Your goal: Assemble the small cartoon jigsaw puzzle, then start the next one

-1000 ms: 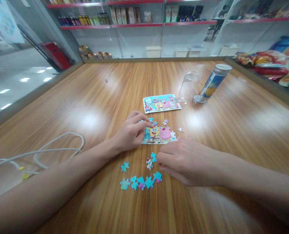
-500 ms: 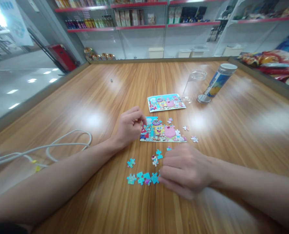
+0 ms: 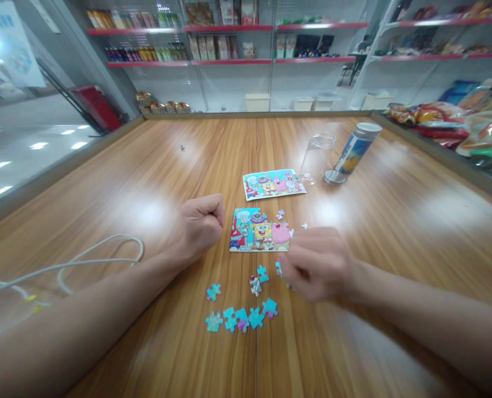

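Observation:
My left hand (image 3: 202, 226) rests as a closed fist on the table, just left of the partly joined jigsaw puzzle (image 3: 246, 232); nothing shows in it. My right hand (image 3: 323, 262) is curled shut above the puzzle's lower right corner and covers part of it. What its fingers hold, if anything, is hidden. A blue puzzle piece (image 3: 278, 268) peeks out by the right fingers. Nearer to me lie a white patterned piece (image 3: 255, 285), a blue piece (image 3: 262, 273) and a row of blue pieces (image 3: 241, 319). Behind the puzzle is the printed picture sheet (image 3: 274, 184).
A clear plastic jar (image 3: 317, 157) and a blue canister (image 3: 359, 148) with a metal lid (image 3: 334, 177) beside it occupy the back right. White cables (image 3: 100, 260) cross the left side. Stocked shelves (image 3: 229, 61) stand beyond the table (image 3: 146, 160); snack bags (image 3: 440, 119) are at far right.
My left hand has drawn back from the puzzle's left edge into a fist. My right hand has risen from the near row toward the puzzle, uncovering a blue piece. The view has tilted up slightly.

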A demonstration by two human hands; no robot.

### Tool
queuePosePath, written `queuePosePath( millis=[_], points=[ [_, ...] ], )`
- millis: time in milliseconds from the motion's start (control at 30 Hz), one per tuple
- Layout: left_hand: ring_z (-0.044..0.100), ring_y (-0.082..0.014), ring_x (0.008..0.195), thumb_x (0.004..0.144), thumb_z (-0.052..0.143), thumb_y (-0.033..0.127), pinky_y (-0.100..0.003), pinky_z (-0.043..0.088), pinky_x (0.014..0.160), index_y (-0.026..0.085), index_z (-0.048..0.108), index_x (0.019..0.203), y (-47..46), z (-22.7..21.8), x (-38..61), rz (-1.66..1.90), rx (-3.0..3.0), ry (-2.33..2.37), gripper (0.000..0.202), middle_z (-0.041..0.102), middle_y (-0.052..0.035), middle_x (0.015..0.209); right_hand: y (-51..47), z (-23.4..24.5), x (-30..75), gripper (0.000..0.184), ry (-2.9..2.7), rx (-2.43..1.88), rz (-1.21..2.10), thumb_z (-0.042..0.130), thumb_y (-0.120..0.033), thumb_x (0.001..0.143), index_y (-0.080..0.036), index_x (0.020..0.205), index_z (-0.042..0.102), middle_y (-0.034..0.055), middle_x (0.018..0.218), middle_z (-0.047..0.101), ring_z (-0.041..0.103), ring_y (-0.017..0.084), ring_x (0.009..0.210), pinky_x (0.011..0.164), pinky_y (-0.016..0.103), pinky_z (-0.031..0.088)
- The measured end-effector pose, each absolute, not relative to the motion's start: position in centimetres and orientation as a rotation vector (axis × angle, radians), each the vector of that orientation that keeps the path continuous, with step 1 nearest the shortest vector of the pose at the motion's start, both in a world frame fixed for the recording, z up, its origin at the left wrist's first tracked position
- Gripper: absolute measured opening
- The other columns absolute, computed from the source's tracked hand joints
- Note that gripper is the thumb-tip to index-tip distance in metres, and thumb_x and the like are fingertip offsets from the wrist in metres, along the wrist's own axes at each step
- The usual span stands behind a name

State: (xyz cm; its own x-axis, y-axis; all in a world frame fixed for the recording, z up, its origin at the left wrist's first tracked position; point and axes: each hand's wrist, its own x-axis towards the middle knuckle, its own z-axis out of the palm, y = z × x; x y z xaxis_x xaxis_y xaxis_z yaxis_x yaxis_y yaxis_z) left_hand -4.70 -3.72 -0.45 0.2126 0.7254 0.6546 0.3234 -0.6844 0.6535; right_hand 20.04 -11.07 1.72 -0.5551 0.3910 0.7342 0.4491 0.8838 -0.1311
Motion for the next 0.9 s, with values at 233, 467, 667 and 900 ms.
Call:
queuePosePath(
  millis=[233,467,667,900],
  points=[
    [0.057,-0.0131,0.069,0.072,0.047,-0.001,-0.025,0.045,0.063,0.015,0.065,0.068,-3.9,-0.2,-3.7,1.117,2.537,0.655,0.025,0.062,-0.0024,0.071,-4.8,1.2,23.4,0.014,-2.107,-1.485,-0.037,0.062,-0.030,0.091,-0.021,0.087,0.072,0.0012,0.082,0.069,0.060,0.015,0.074,0.062,0.028,0.034],
    [0.053,-0.0257,0.121,0.092,0.057,0.016,-0.047,0.049,0.104,0.021,0.068,0.121,-4.2,-0.1,-3.0,0.685,2.785,0.544,0.031,0.057,-0.0126,0.129,-4.5,0.6,22.6,0.016,-2.173,-1.498,0.196,0.070,-0.042,0.088,-0.028,0.092,0.078,-0.0005,0.085,0.071,0.063,0.015,0.077,0.064,0.027,0.038],
    [0.054,-0.0245,0.120,0.095,0.056,0.021,-0.046,0.050,0.103,0.028,0.066,0.129,-4.2,-0.2,-2.9,0.624,2.779,0.552,0.035,0.054,-0.0116,0.129,-4.8,1.2,22.1,0.014,-2.226,-1.571,0.154,0.069,-0.038,0.090,-0.027,0.088,0.077,0.0005,0.089,0.072,0.063,0.017,0.080,0.063,0.029,0.038],
    [0.053,-0.0243,0.121,0.094,0.058,0.022,-0.045,0.049,0.105,0.022,0.054,0.140,-4.3,-0.3,-3.0,0.641,2.698,0.608,0.047,0.055,-0.0129,0.130,-4.7,1.4,21.5,0.019,-2.172,-1.702,0.274,0.073,-0.042,0.085,-0.023,0.083,0.074,0.0033,0.088,0.073,0.066,0.020,0.080,0.062,0.031,0.040]
  ],
)
